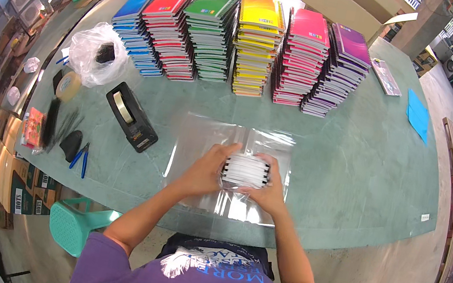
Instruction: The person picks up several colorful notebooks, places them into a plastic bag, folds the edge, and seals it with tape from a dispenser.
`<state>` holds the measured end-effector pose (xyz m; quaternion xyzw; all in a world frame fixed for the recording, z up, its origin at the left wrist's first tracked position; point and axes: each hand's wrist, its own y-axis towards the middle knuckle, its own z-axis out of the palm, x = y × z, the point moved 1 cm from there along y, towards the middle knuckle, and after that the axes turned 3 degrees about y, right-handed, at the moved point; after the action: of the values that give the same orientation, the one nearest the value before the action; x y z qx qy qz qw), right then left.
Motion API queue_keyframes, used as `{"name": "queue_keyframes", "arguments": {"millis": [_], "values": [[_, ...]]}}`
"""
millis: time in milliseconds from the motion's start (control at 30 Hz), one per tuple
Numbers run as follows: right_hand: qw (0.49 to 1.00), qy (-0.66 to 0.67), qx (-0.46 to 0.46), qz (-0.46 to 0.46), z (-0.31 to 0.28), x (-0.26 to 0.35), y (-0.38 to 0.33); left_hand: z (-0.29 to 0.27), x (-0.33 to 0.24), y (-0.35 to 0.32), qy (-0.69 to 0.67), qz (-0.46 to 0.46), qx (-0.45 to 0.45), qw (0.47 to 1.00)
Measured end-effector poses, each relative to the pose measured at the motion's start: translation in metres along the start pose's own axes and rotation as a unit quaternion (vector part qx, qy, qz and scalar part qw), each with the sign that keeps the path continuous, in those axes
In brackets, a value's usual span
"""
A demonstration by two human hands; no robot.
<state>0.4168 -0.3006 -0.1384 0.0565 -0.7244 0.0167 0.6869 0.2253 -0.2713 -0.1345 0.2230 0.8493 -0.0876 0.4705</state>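
Note:
Between my hands stands a compact stack of spiral notebooks (245, 171), its white page edges and dark binding bits facing up. Beneath it a clear plastic sheet (196, 142) lies spread on the green table. My left hand (212, 168) is wrapped round the stack's left side. On the other side my right hand (270, 190) presses in, thumb at the near edge and fingers at the far right corner. What the palms cover cannot be seen.
Several tall stacks of coloured notebooks (255, 49) line the far side. At left are a tape dispenser (131, 117), a plastic bag (97, 52), a tape roll (68, 86) and blue-handled pliers (79, 160). A blue sheet (418, 116) lies at right; a green stool (72, 225) stands below the table's edge.

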Motion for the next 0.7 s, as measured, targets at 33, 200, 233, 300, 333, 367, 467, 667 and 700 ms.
{"name": "queue_keyframes", "arguments": {"millis": [33,200,233,300,333,367,467,667,700], "values": [[0.998,0.052,0.011,0.033,0.006,-0.008,0.003,0.002,-0.005,0.003,0.095,0.039,0.013,0.995],[0.999,0.008,0.031,-0.001,0.003,-0.010,0.000,0.001,0.001,-0.007,0.036,0.062,-0.075,0.995],[0.998,-0.041,0.001,-0.045,-0.005,-0.009,-0.008,-0.006,-0.010,-0.011,0.086,0.087,-0.133,0.984],[0.989,-0.072,-0.076,-0.104,-0.022,-0.027,-0.026,-0.026,-0.041,-0.010,0.252,0.204,-0.128,0.937],[0.990,-0.072,-0.071,-0.096,-0.023,-0.035,-0.031,-0.030,-0.053,-0.013,0.407,0.301,-0.118,0.854],[0.980,-0.108,-0.090,-0.138,-0.024,-0.042,-0.036,-0.031,-0.057,-0.010,0.404,0.293,-0.116,0.859],[0.954,-0.159,-0.141,-0.214,-0.006,-0.021,-0.037,-0.031,-0.072,-0.010,0.319,0.334,-0.040,0.886],[0.866,-0.344,0.016,-0.363,-0.005,0.010,-0.022,-0.036,-0.082,-0.033,0.451,0.318,0.174,0.816],[0.865,-0.364,0.034,-0.344,-0.002,0.014,-0.022,-0.040,-0.086,-0.030,0.386,0.358,0.133,0.840]]}}
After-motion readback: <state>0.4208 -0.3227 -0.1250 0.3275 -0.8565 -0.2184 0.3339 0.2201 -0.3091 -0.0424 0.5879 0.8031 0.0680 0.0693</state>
